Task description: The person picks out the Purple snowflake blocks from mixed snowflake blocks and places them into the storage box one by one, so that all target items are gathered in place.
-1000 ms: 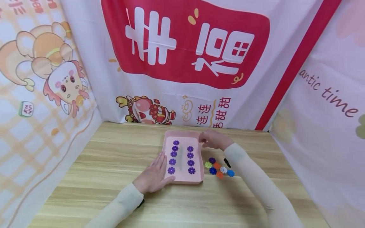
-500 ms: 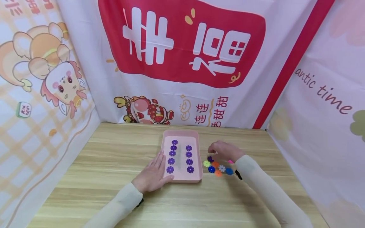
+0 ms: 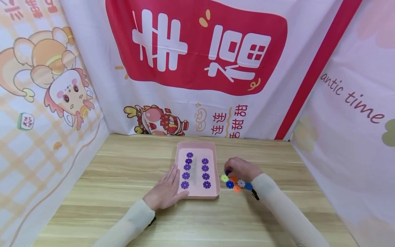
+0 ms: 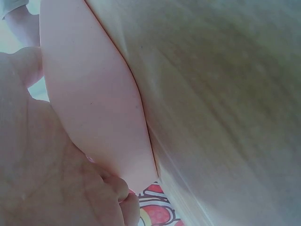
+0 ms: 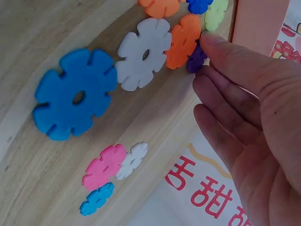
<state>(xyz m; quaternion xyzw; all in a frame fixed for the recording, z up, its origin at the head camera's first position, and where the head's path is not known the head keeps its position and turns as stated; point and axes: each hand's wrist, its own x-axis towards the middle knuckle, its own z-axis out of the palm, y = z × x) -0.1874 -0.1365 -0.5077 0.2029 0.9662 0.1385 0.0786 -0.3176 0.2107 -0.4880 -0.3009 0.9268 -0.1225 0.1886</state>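
Observation:
A pink tray (image 3: 197, 197) lies on the table with two columns of purple flower-shaped plastic discs (image 3: 186, 175) in it. My left hand (image 3: 163, 192) rests against its left side, fingers straight along the rim. The left wrist view shows the palm beside the tray's outer wall (image 4: 94, 89). To the right of the tray, my right hand (image 3: 242, 168) pinches a dark purple disc (image 5: 196, 57) between thumb and forefinger, at the edge of a loose group of coloured discs. The other fingers of that hand are loosely bent. Part of the purple disc is hidden by the fingertips.
Near the right hand lie a yellow-green disc (image 3: 224, 178), a dark blue disc (image 3: 229, 184), orange discs (image 3: 237, 188), a white disc (image 3: 241, 183) and a blue disc (image 5: 75, 94). A pink disc (image 5: 104, 166) shows in the right wrist view. Printed cloth (image 3: 197, 113) hangs behind the table.
My right hand has moved from the tray's upper right edge rightward and down to the loose discs, and its fingers have closed on the purple disc. The left hand stays on the tray.

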